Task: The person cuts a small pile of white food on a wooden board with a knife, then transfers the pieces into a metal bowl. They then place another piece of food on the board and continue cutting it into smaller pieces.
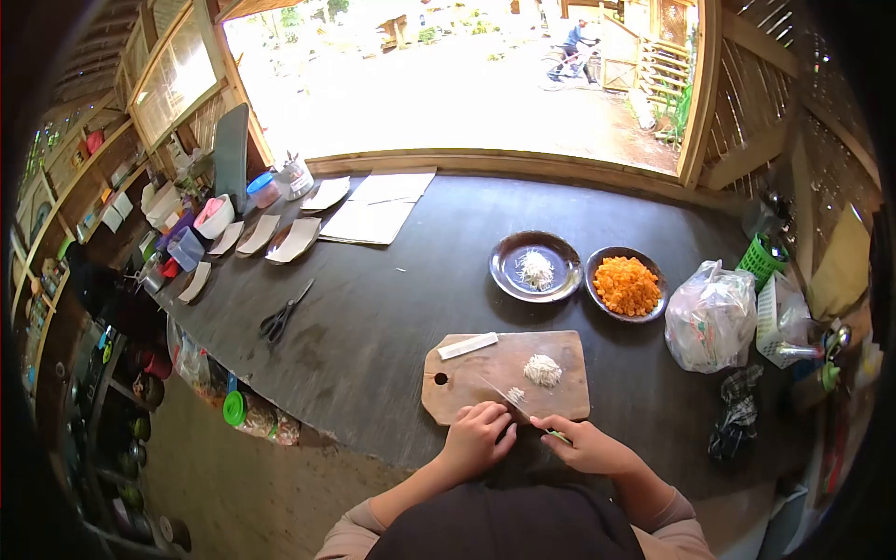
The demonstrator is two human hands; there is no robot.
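Note:
My right hand [590, 448] grips a knife [509, 399] by its green handle, its thin blade slanting up and left over the wooden cutting board [439, 404]. Beside the blade, my left hand [478, 437] rests at the board's front edge with fingers curled; anything under them is hidden. A few white shreds [516, 396] lie by the blade. Farther right on the board sits a larger pile of white shreds [542, 371]. A white block [469, 346] lies near the board's back left. Behind the board, a dark plate [504, 280] bears more white shreds [536, 269].
A bowl of orange chopped pieces [627, 287] stands right of the plate, then a filled plastic bag [712, 317] and a dark cloth [737, 411]. Black scissors [278, 322] lie left. Paper-covered dishes [293, 240] and paper sheets [373, 219] are at the back left.

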